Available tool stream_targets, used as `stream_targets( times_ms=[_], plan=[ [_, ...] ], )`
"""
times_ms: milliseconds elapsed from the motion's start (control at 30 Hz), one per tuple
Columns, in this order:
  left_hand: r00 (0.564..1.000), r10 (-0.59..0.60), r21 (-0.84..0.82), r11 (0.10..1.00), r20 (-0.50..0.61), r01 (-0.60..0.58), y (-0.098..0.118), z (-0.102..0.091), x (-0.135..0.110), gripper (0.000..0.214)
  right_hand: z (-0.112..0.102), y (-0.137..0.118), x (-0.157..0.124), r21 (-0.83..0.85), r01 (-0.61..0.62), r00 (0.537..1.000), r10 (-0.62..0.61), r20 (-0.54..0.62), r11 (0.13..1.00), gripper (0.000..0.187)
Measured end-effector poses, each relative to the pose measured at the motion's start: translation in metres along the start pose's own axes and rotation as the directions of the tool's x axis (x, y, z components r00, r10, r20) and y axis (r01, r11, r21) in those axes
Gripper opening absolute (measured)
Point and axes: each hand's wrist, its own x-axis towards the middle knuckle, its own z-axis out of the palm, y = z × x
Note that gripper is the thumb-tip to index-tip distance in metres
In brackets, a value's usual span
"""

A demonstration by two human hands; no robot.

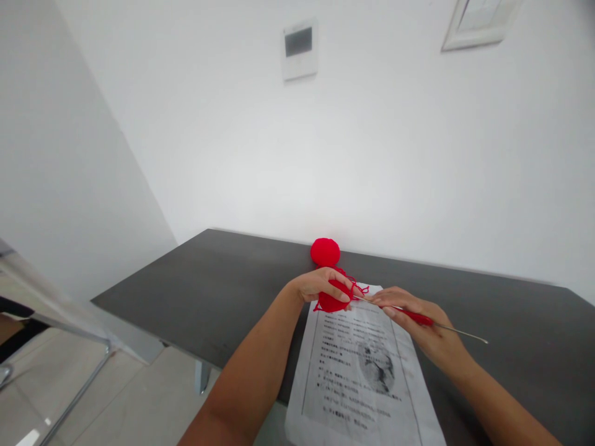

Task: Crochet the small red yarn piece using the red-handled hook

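Note:
My left hand (325, 285) is closed on a small red crocheted piece (333, 300), pinching it between thumb and fingers above the top of a printed sheet. In my right hand (418, 316) is a crochet hook (413, 316) with a red handle and a metal shaft at both ends. Its left tip meets the red piece near my left fingertips; the other end sticks out to the right past my hand. Behind my left hand sits a ball of red yarn (325, 252), with loose strands running down toward the piece. The exact stitch at the hook's tip is too small to make out.
A printed sheet (344, 396) with text and a dark picture lies on the dark table (223, 279) beneath my hands. The table's back edge meets a white wall bearing a small panel (300, 51). Metal chair legs (79, 390) stand at the lower left.

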Motion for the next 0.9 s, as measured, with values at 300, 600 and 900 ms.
stream_targets(
  times_ms=[300, 600, 900],
  plan=[
    [0.999, -0.045, -0.029, 0.999, -0.030, 0.044, -0.001, 0.001, 0.002, 0.033, -0.001, -0.005, 0.003, 0.079, -0.009, 1.000, 0.008, 0.004, 0.997, 0.014],
    [0.998, -0.054, -0.007, 0.999, 0.034, 0.054, 0.001, -0.001, -0.001, 0.035, -0.006, -0.002, 0.002, 0.068, 0.011, 0.996, -0.017, 0.089, 0.998, 0.014],
    [0.996, -0.019, -0.060, 0.998, 0.093, 0.024, -0.012, -0.007, 0.005, 0.030, -0.003, -0.005, 0.003, -0.026, 0.126, 0.988, -0.124, 0.091, 0.992, 0.016]
  ],
)
